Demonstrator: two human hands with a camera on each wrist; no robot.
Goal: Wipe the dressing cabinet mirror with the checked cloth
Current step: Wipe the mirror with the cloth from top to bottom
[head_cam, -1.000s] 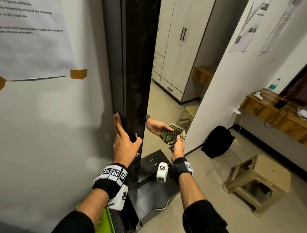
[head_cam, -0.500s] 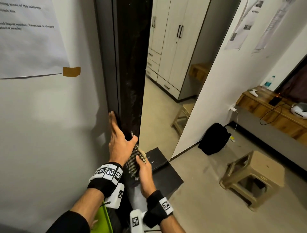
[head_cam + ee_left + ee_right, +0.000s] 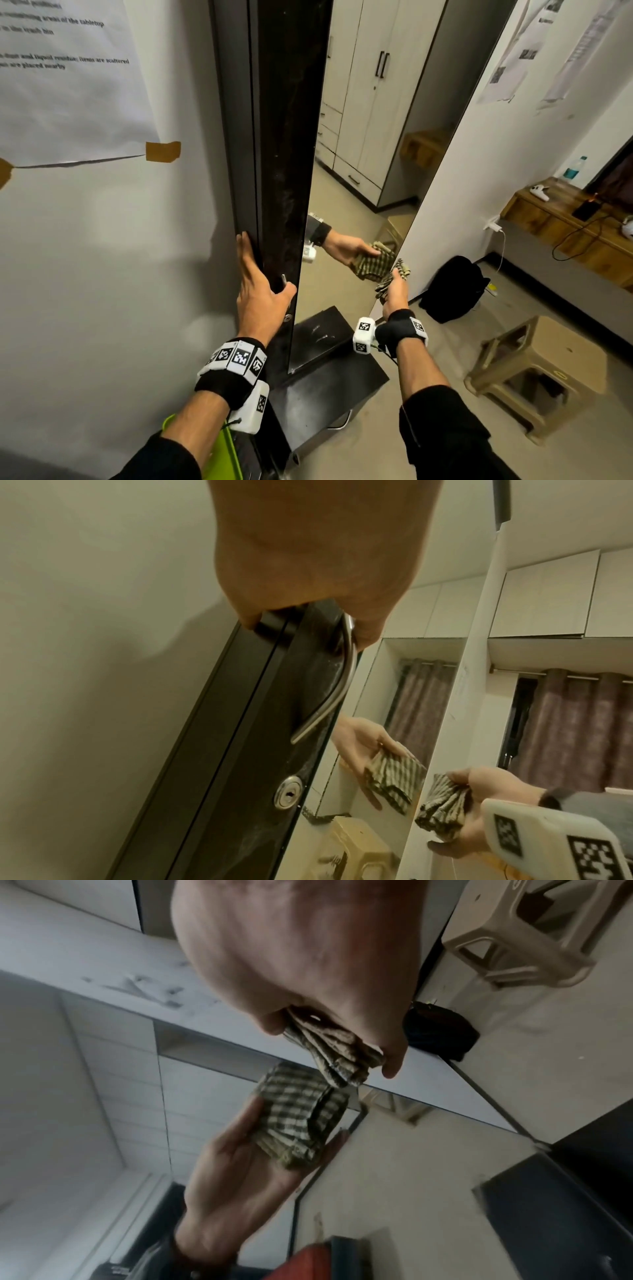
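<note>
The tall mirror (image 3: 359,154) is set in a black cabinet door that stands edge-on to me. My left hand (image 3: 263,270) grips the door's front edge, fingers up one side and thumb beside the metal handle (image 3: 329,696), above a keyhole (image 3: 289,795). The bunched green checked cloth (image 3: 394,274) is held in my right hand (image 3: 397,284), which presses it against the glass near the mirror's lower right edge. The mirror shows the cloth's reflection (image 3: 294,1118) meeting the real cloth (image 3: 335,1047). From the left wrist, the cloth (image 3: 441,815) appears at lower right.
A beige plastic stool (image 3: 541,370) and a black backpack (image 3: 452,291) are on the floor to the right. A wooden desk (image 3: 565,226) runs along the far right wall. The black cabinet base (image 3: 329,387) juts out below the mirror. Paper (image 3: 68,85) is taped to the left wall.
My right hand swept the cloth down-left to the mirror's left edge by my left hand, then back right and up to the right edge. The left hand kept its hold on the door.
</note>
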